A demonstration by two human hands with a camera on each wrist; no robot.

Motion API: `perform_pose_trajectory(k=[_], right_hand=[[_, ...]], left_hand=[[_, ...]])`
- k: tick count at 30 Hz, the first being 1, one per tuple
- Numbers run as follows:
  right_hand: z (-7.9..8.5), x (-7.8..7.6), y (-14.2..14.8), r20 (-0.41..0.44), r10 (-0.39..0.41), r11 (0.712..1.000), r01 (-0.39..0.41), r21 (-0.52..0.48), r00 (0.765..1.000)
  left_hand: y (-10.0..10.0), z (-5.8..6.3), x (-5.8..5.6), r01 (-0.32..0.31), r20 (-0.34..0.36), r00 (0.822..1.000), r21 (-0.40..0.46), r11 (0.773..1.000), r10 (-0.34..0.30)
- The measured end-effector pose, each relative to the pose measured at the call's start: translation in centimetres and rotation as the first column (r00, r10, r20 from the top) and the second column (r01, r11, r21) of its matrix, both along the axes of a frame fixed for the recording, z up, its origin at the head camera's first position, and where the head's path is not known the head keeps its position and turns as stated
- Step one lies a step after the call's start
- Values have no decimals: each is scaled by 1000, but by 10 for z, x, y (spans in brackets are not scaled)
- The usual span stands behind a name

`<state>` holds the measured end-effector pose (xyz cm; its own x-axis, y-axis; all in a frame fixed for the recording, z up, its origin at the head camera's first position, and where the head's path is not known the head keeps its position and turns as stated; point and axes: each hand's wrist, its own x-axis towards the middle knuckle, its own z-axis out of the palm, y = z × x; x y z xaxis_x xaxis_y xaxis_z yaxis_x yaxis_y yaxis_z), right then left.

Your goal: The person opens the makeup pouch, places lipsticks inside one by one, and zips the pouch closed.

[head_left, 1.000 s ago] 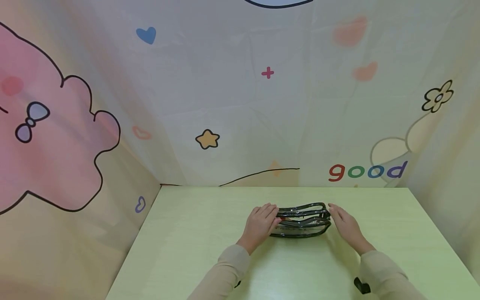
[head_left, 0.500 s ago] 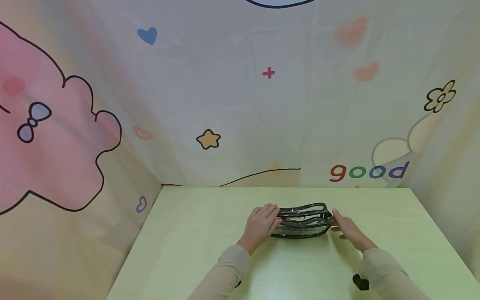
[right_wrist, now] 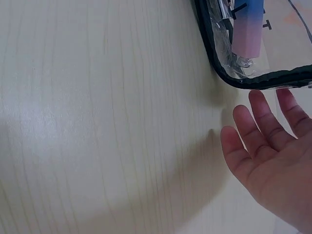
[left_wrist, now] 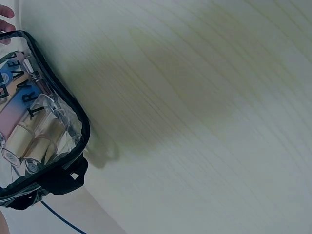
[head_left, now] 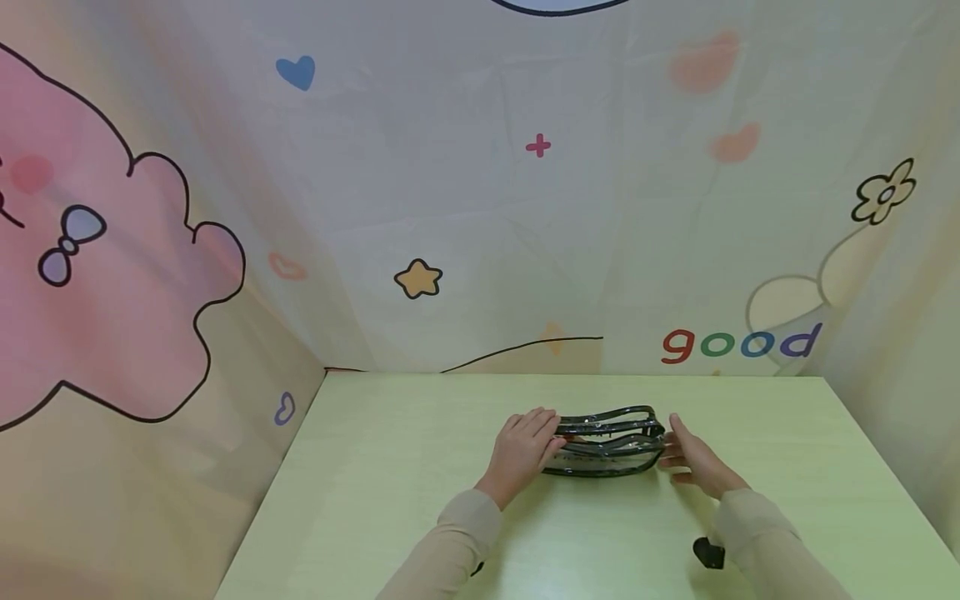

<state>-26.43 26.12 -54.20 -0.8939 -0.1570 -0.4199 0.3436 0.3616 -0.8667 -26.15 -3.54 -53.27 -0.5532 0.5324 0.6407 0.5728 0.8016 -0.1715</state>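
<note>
A clear travel bag with black trim (head_left: 609,451) stands on the table, its top edges slightly apart. My left hand (head_left: 520,454) grips its left end, fingers over the top edge and thumb at the front. Off the right end is my right hand (head_left: 701,461), fingers extended and a little spread, holding nothing. In the right wrist view its fingertips are at the bag's black edge; whether they touch is unclear. Through the plastic in the left wrist view appear clear-capped bottles (left_wrist: 41,141), a blue-and-pink tube (left_wrist: 24,105) and printed letters.
The pale wood-grain table (head_left: 390,467) extends around the bag. A printed cloth backdrop (head_left: 480,208) rises behind and at both sides. A small black object (head_left: 708,552) shows beside the right sleeve. A black strap loop (left_wrist: 63,180) sticks out from the bag's end.
My right hand has come off the bag's upper right corner and shifted slightly lower, its fingers now spreading beside the end. The left hand and the bag stay in place.
</note>
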Motion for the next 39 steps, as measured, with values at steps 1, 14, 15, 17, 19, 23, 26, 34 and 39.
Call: perform_pose_trajectory(k=[1, 14, 15, 17, 19, 23, 26, 34, 39], right_hand=[[0, 0, -1, 6, -8, 1000, 8, -5, 1000], [-11, -6, -5, 64, -111, 985, 118, -127, 992], [-12, -7, -5, 64, -114, 982, 122, -141, 991], [-12, -7, -5, 64, -119, 978, 128, -166, 991], [-13, -7, -4, 54, -108, 976, 116, -183, 993], [-11, -6, -4, 47, -97, 972, 104, -210, 994], [-10, -6, -3, 41, -83, 970, 91, -224, 996], [-6, -3, 0, 2, -54, 984, 53, -173, 999], [0, -3, 4, -9, -40, 986, 38, -165, 999]], left_hand=[[0, 0, 0, 2, 2, 1000, 2, 1000, -2], [1, 3, 0, 3, -8, 1000, -12, 1000, -3], [1, 3, 0, 2, -8, 1000, -13, 1000, -2], [1, 3, -1, 5, -7, 1000, -10, 1000, -5], [1, 3, -1, 2, -5, 1000, -12, 1000, -2], [1, 2, -1, -1, -6, 1000, -15, 1000, 1], [1, 2, -1, 3, -12, 1000, -13, 1000, -3], [1, 3, 0, 0, -18, 1000, -15, 1000, 0], [0, 3, 1, 6, -15, 1000, -14, 1000, -6]])
